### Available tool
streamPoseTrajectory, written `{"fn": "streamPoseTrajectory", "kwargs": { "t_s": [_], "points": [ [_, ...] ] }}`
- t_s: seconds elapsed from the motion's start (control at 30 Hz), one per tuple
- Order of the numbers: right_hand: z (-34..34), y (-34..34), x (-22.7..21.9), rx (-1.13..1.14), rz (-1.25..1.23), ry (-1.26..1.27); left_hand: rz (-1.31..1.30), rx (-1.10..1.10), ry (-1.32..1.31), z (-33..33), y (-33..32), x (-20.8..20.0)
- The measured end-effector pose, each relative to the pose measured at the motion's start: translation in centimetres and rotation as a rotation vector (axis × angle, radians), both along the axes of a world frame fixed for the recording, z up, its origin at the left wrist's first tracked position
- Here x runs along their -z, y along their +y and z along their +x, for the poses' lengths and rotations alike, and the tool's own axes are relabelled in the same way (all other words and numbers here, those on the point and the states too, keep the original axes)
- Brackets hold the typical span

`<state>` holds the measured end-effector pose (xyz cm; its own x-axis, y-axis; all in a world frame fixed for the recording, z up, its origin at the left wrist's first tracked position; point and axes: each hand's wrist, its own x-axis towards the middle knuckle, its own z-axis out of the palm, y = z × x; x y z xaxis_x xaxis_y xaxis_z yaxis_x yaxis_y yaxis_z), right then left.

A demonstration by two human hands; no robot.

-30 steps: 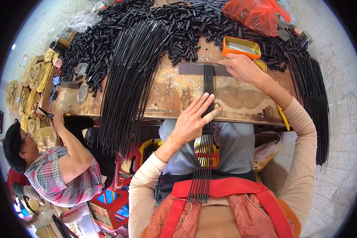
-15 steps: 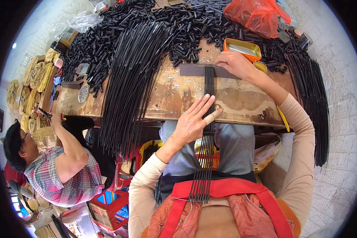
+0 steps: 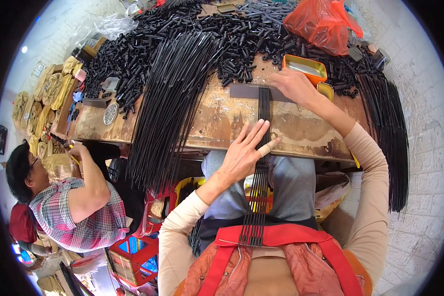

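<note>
My left hand [image 3: 244, 154] lies palm down with fingers stretched out, pressing on a row of thin black rods [image 3: 257, 197]; one digit has a tan bandage. The rods reach from a dark flat strip [image 3: 244, 91] on the table, across the front edge, down to my red apron straps. Beyond the strip's right half is my right hand [image 3: 297, 88], its fingers bent and pinched together close to the rods' far ends [image 3: 264, 92]. Whatever those fingertips hold is too small or hidden to make out.
A thick bundle of black rods [image 3: 170, 103] hangs over the edge at left, another [image 3: 387, 133] at far right. Black tubular parts [image 3: 128, 64] heap along the back. An orange tin [image 3: 308, 71] and red plastic bag [image 3: 323, 24] sit right. A co-worker [image 3: 79, 212] sits at left.
My right fingertips have come slightly nearer to the rods. The left hand stays on them, its fingers a little more spread. The co-worker's hand has shifted, and the whole view has moved slightly.
</note>
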<state>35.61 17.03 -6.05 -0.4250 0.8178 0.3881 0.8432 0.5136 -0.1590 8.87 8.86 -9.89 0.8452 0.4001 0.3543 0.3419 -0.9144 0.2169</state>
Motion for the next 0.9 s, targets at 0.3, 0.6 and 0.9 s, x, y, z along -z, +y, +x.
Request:
{"fn": "streamPoseTrajectory", "kwargs": {
  "t_s": [0.3, 0.6, 0.9],
  "points": [
    [-8.1, -15.5, -0.3, -0.535, -0.596, 0.489, -0.054, 0.093, -0.164, 3.5, 8.0, -1.9],
    [-6.3, -15.4, -8.7, -0.273, -0.352, 0.528, -0.47, 0.234, -0.267, 5.1, 9.2, 0.0],
    [-7.9, -18.2, -18.2, -0.286, -0.67, 0.979, -1.46, 0.485, -0.503, -0.2, -12.6, -3.5]
  ]
}}
